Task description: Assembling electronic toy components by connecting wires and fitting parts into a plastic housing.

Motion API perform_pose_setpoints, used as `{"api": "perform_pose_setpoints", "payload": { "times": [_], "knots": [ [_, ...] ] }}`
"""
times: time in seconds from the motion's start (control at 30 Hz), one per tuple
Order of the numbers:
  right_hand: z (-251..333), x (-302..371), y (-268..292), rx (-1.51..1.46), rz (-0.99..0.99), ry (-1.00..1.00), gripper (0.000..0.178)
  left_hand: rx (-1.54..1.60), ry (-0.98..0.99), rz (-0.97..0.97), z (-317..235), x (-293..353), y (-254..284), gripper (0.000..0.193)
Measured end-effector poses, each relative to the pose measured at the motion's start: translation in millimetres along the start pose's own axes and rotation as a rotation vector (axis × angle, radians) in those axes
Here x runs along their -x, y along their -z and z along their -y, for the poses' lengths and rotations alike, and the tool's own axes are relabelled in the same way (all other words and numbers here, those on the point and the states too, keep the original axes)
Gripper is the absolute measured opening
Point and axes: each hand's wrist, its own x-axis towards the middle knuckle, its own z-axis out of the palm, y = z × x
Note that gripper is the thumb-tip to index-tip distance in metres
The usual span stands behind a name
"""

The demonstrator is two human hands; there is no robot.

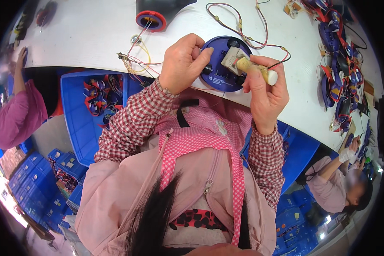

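Note:
A dark blue round plate (219, 79) with black knobs lies near the table's front edge. My left hand (184, 62) is closed on the plate's left rim, thumb on top. My right hand (268, 91) grips a yellowish cylinder with a white end (269, 76), its kind unclear, over the plate's right side. Against the cylinder's other end sits a pale beige block (234, 59) on the plate; whether they are joined I cannot tell. A red and black cable (264, 25) trails from near my right hand across the table.
A black housing with a red-rimmed opening (151, 21) stands at the far side, thin wires (134, 62) coming out. Blue and red parts are piled at the right (335, 64). Blue bins (79, 119) stand below the table edge. Co-workers sit left (23, 111) and right (333, 183).

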Motion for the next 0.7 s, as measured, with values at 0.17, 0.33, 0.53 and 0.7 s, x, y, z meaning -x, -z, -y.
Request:
{"api": "perform_pose_setpoints", "payload": {
  "times": [0.17, 0.33, 0.53, 0.7],
  "knots": [
    [-10.2, 0.4, -6.2, 0.233, 0.049, 0.21, 0.021, 0.005, 0.01, -0.021, -2.5, -1.9, -0.2, 0.018],
    [-11.3, -3.8, -10.7, 0.38, 0.053, 0.419, 0.026, -0.009, -0.017, -0.02, 0.6, -2.7, -1.2, 0.015],
    [-11.1, -2.0, -9.4, 0.426, 0.059, 0.458, 0.025, -0.005, 0.018, -0.023, 2.5, -4.1, -4.3, 0.015],
    [-11.3, -2.0, -9.5, 0.478, 0.106, 0.493, 0.027, -0.016, -0.002, -0.037, 3.3, -3.3, -5.1, 0.016]
  ]
}}
